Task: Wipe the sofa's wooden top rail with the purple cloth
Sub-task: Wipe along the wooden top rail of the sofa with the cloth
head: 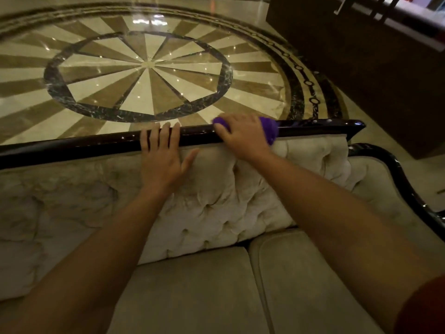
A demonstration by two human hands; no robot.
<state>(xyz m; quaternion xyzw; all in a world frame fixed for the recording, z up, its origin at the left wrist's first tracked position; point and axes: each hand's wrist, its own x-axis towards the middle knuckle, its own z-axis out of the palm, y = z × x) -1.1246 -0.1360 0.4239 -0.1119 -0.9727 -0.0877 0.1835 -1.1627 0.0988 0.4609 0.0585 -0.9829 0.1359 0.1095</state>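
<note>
Leaning over the sofa from the seat side, the person reaches both bare forearms toward the dark, glossy top rail (96,147) that runs along the backrest. The right hand (243,136) lies on top of the rail with its fingers curled over a bunched purple cloth (271,130), pressing the cloth down against the wood; purple shows past the fingertips on the far side and again at the side nearer the rail's right end. The left hand (161,155) is spread flat, palm on the upper edge of the tufted backrest (216,194) and fingers laid across the rail, the thumb angled out over the upholstery. It holds nothing. The two hands sit close beside each other, not touching, on the right half of the rail. Right of the cloth the rail carries on to a pointed corner, and below it a curved dark armrest (395,169) sweeps down. Pale seat cushions (192,292) fill the foreground. Beyond the rail spreads a polished marble floor (144,66) with a sunburst medallion, and a dark wooden counter (361,63) stands at upper right.
</note>
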